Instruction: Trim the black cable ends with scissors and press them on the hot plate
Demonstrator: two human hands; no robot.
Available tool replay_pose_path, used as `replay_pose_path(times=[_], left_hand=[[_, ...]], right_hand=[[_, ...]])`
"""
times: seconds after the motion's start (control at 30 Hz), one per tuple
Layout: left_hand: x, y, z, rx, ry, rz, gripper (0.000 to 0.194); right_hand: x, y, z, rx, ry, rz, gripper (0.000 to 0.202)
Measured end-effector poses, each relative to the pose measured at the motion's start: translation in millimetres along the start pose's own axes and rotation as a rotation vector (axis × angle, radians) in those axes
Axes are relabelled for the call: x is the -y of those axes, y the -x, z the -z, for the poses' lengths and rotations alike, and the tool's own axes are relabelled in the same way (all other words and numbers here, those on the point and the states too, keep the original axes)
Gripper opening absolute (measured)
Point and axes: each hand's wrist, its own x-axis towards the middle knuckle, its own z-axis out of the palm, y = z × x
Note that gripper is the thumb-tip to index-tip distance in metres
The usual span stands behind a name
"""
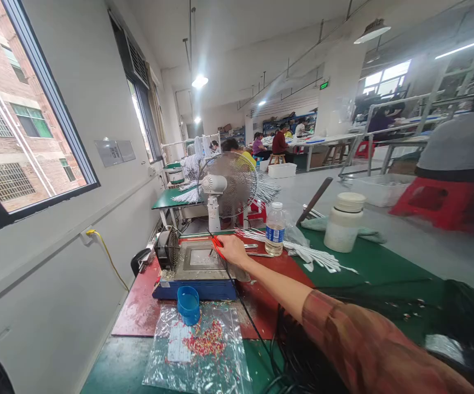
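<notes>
My right hand (233,250) reaches across from the right, its fingers closed around a bright red piece (217,245) with a thin dark tip. What kind of tool or part this is, I cannot make out. A black cable (244,305) runs from beside the fingers down to a dark coil (302,355) at the front. Just under the hand stands a blue-based device with a flat metal top (204,269). A small black fan (167,247) sits on its left end. My left hand is out of view.
A clear plastic bag (161,358) bears red and yellow scraps (206,340), near a blue cup (188,306). A water bottle (275,232), white cable bundle (313,254) and white jar (344,227) stand or lie right. A standing fan (214,189) is behind. Several people sit beyond.
</notes>
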Motion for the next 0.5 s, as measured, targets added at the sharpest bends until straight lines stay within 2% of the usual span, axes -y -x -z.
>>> replay_pose_path(times=[0.17,0.5], left_hand=[[-8,8,-2.1,0.006,0.028,0.015,0.049],[-32,13,2.6,-0.052,0.112,0.156,0.034]], right_hand=[[1,1,1,-0.004,0.002,0.006,0.029],[3,3,2,-0.03,-0.04,0.002,0.028]])
